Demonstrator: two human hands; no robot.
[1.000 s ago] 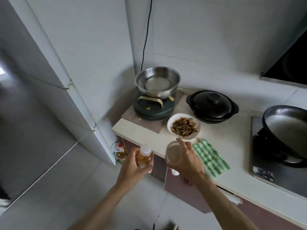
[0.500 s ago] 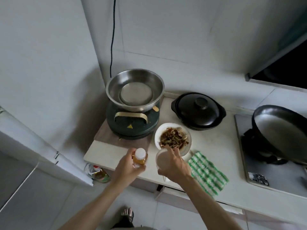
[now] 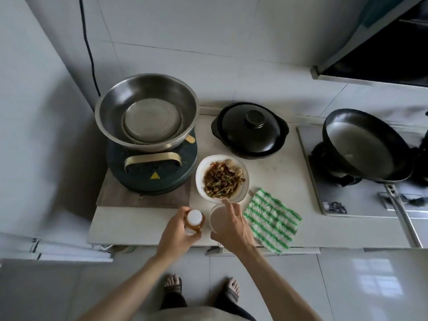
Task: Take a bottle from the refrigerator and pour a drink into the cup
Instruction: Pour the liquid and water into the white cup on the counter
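mostly hidden, the cup (image 3: 218, 216) sits under the gripping right hand (image 3: 232, 225); left hand (image 3: 176, 235) clasps the bottle (image 3: 194, 222).

A home kitchen, seen from above. Pale countertop (image 3: 143, 225) against white tiled walls (image 3: 243, 42). Steel basin (image 3: 148, 112) resting on a dark green electric cooker (image 3: 152, 172), with a black cord (image 3: 89, 47) running up the wall behind. Lidded black clay pot (image 3: 250, 129) beside it. White plate of stir-fried food (image 3: 222, 179) near the counter's front edge. Green-and-white striped cloth (image 3: 273, 218) just right of the plate. Black wok (image 3: 363, 144) on a built-in gas hob (image 3: 361, 200), under a range hood (image 3: 375, 49). Glossy tiled floor (image 3: 347, 286) below, with feet in sandals (image 3: 172, 284).
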